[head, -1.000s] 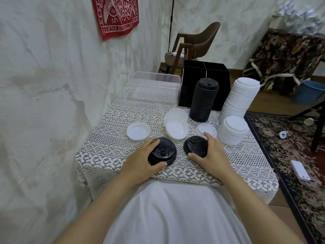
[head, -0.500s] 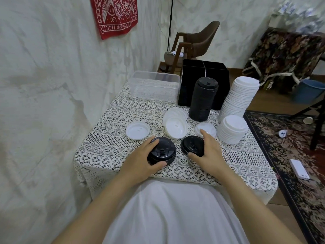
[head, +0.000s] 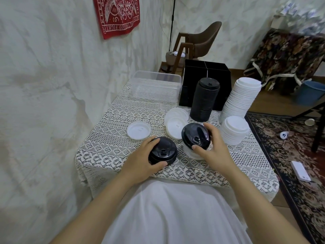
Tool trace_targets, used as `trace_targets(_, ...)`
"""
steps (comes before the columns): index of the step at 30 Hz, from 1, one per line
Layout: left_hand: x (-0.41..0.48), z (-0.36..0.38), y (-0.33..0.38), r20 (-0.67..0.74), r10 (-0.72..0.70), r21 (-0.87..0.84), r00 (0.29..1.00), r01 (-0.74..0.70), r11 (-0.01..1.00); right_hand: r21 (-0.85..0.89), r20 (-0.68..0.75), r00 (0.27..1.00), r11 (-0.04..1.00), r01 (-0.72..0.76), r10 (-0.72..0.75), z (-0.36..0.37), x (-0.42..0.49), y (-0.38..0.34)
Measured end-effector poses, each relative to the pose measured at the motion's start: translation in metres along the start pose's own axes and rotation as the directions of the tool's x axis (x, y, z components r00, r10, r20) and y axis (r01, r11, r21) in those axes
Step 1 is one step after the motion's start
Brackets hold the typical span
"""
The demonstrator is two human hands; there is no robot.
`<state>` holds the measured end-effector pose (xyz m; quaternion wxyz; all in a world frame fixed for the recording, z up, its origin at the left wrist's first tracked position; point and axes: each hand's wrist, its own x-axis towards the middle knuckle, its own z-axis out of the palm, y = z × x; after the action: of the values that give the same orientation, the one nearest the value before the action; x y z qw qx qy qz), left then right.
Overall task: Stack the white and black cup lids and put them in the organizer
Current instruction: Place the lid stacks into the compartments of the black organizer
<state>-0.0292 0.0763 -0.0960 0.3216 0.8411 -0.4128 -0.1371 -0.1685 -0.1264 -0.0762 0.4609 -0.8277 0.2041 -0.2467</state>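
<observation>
Both hands holding black cup lids at the near edge of the lace-covered table [head: 123, 120].
Left hand [head: 140, 159] is curling fingers and thumb round a low round black plastic lid pile [head: 163, 152] lying flat on the cloth. Right hand [head: 216, 152] is pinching a tilted round black plastic lid [head: 195, 135] by its rim, just above a white plastic lid [head: 191, 153]. The square black box organizer [head: 207, 76] is standing at the far edge.

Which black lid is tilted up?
The right black lid, pinched by the right hand and tilted over a white lid; the left black lid lies flat in the left hand.
</observation>
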Motion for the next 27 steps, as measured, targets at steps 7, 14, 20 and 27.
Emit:
trace_targets(7, 0.003, 0.0, -0.007, -0.004, -0.077, -0.137, 0.997, 0.075, 0.988, -0.027, 0.314, 0.943, 0.992, 0.124, -0.11, 0.033, 0.011, -0.023)
trace_targets(14, 0.006, 0.002, -0.013, 0.0, -0.086, -0.214, 0.996, 0.084, 0.973, -0.116, 0.44, 0.895, 0.985, 0.132, -0.068, 0.052, 0.014, -0.018)
trace_targets(20, 0.007, 0.002, -0.013, -0.008, -0.07, -0.207, 0.998, 0.066, 0.976, -0.193, 0.48, 0.877, 0.972, 0.137, -0.028, 0.058, 0.015, -0.016)
trace_targets(27, 0.005, 0.001, -0.013, -0.029, 0.061, -0.094, 0.998, -0.064, 0.993, -0.269, 0.513, 0.858, 0.946, 0.179, -0.016, 0.06, 0.02, -0.021)
